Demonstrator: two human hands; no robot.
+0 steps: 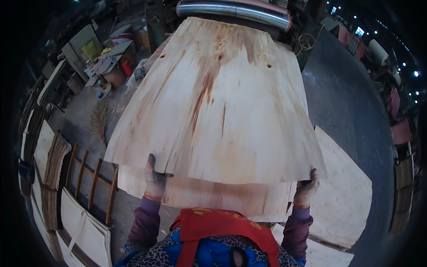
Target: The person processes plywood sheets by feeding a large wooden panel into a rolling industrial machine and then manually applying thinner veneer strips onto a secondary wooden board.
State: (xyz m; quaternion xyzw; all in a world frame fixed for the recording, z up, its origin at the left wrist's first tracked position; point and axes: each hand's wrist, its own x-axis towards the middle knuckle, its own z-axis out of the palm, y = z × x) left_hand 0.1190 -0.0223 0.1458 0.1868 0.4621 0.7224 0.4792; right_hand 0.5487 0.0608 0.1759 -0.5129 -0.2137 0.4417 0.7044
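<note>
We have one large, pale wood sheet (240, 115) in hand, stretched out ahead of us with brown streaks and a few dark knots on its face. Its far edge lies just before a shiny metal roller (233, 12); whether the two touch, we cannot tell. Whatever bears the sheet's middle is hidden under it.

Our left hand (155, 180) is clamped on the near edge, somewhat in from the near left corner, beside a short dark split. Our right hand (307, 189) is clamped on the same edge, close to the near right corner. Both look gloved, with dark fingertips; the fingers beneath the wood are out of sight.

Below the near edge, a second sheet (222, 193) shows between our hands. Beyond the sheet's right edge lie more pale boards (342, 187), and past its left edge a broom (98, 118) and a wooden rack (93, 184) stand out against the floor (342, 89).

The step in hand, as we judge it, is holding the sheet by its near edge and lining it up with the roller. The next move seems to call for both hands working evenly, so the far edge stays square to the roller, with a light grip near that split, where the thin wood could tear further.
</note>
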